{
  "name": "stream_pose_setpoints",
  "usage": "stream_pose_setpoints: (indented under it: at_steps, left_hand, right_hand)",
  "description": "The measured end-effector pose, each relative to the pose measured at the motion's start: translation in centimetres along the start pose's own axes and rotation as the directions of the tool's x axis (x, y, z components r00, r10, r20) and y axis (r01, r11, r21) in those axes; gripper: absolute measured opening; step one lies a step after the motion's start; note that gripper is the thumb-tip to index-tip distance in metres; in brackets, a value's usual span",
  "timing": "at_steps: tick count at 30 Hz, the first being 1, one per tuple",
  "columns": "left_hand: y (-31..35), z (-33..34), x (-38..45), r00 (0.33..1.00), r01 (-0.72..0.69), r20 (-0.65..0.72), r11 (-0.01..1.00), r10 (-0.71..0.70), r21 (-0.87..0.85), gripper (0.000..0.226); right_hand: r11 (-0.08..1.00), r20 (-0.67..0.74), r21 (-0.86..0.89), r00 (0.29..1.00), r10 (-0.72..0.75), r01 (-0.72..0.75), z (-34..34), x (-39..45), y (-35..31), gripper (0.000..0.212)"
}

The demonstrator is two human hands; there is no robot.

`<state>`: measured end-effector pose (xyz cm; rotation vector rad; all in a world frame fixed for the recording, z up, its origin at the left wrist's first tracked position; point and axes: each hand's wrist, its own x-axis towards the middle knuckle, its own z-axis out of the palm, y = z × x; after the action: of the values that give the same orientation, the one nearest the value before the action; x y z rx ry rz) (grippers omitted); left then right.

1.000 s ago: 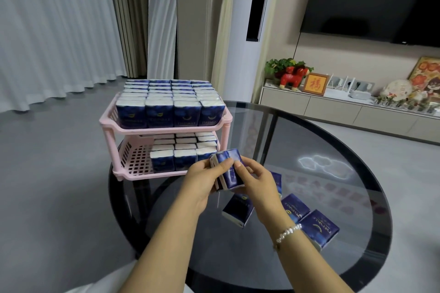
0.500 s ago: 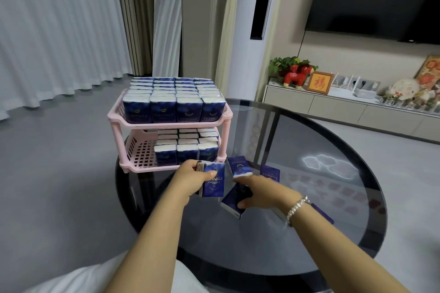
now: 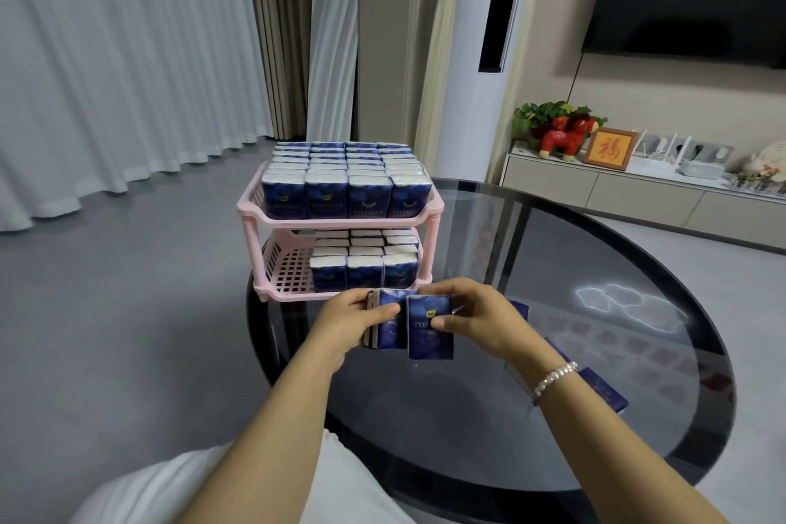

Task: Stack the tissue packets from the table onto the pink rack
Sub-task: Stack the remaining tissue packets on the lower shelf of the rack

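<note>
Two tiers on pink rack (image 3: 340, 221): top sitting full, lower part-filled, bare grid at left | glass table (image 3: 553, 396) carrying loose packets (image 3: 604, 389) | left hand (image 3: 348, 321) gripping small stack (image 3: 385, 325); right hand (image 3: 476, 317) pinching tissue packet (image 3: 429, 328) beside it | step: gathering; next, judging, sliding onto lower tier.

Left hand (image 3: 344, 321) grips one packet (image 3: 389, 323); right hand (image 3: 476, 321) pinches another (image 3: 429, 332) beside it, above the surface (image 3: 553, 417), before the rack (image 3: 272, 268).
</note>
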<state>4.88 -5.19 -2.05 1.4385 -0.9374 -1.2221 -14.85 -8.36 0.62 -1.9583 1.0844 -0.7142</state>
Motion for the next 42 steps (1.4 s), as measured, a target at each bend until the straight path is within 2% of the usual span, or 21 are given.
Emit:
stream_pose_setpoints:
  at_steps: [6,10,12,14,16,20,25,31,35,40,42]
  left_hand:
    - [0.1,-0.1,-0.1,0.992,0.018,0.125,0.997,-0.009,-0.071,0.036]
    - [-0.2,-0.3,0.0,0.983,-0.037,0.178,0.999,0.034,0.010,0.051]
    - [-0.4,-0.9,0.0,0.980,-0.084,0.187,0.993,0.068,0.079,0.053]
    - [-0.6,-1.9,0.1,0.969,-0.118,0.227,0.990,0.099,0.075,0.055]
    - [-0.7,-3.0,-0.1,0.952,-0.141,0.284,0.987,0.113,0.079,0.062]
    - [-2.1,-5.2,0.0,0.948,-0.203,0.296,0.937,0.116,0.283,0.085]
    - [-2.9,-5.4,-0.2,0.947,-0.261,0.296,0.841,0.127,0.474,0.103]
    - [-2.7,-5.2,-0.1,0.949,-0.288,0.285,0.751,0.138,0.595,0.089]
    - [-2.4,-5.5,-0.3,0.952,-0.280,0.270,0.775,0.147,0.567,0.077]
    - [-0.9,-8.6,-0.5,0.963,-0.271,0.152,0.824,0.225,0.498,0.059]
    - [-0.6,-10.2,-0.4,0.965,-0.254,0.069,0.835,0.253,0.488,0.061]
  right_hand:
    - [0.997,-0.103,0.070,0.994,-0.038,0.045,1.2,1.0,-0.1,0.034]
    - [0.999,-0.106,0.002,0.993,-0.047,0.047,1.6,1.3,0.0,0.032]
    - [1.000,-0.002,0.002,1.000,-0.021,0.021,1.5,1.6,0.0,0.042]
    - [1.000,0.147,0.002,0.989,0.012,-0.012,1.5,1.9,-0.5,0.063]
    - [0.995,0.240,-0.100,0.971,0.018,0.006,1.8,2.3,-1.1,0.076]
    - [0.945,0.301,-0.295,0.952,-0.050,0.142,3.3,3.2,-2.1,0.079]
    - [0.875,0.381,-0.441,0.924,-0.017,0.198,3.6,4.3,-3.2,0.084]
    - [0.798,0.434,-0.566,0.898,0.074,0.208,4.2,5.3,-5.1,0.077]
    - [0.735,0.469,-0.618,0.881,0.063,0.277,4.9,6.0,-6.4,0.072]
    - [0.840,0.413,-0.476,0.909,-0.047,0.260,5.9,7.3,-7.3,0.069]
    - [0.876,0.381,-0.409,0.920,-0.092,0.257,6.9,8.1,-7.7,0.069]
